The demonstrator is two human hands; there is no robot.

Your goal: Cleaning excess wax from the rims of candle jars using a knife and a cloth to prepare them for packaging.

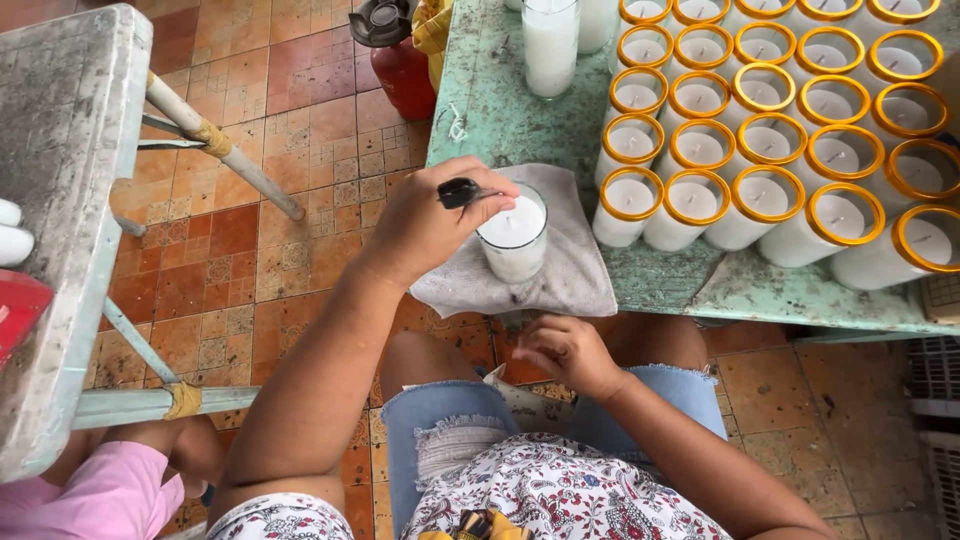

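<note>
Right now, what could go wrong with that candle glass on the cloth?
The candle glass stands on a grey cloth that hangs over the edge of the green table; a tug on the cloth might tip it off. The left hand works a small black tool at its rim while the right hand is down at the lap, so nothing steadies the glass.

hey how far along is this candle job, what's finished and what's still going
Looks done: rows of gold-rimmed candles fill the green table. In hand: the left hand holds a small black tool over one rimless glass candle on a grey cloth; the right hand rests in the lap. Left: that candle, and seemingly the tall plain glass candle behind it.
</note>
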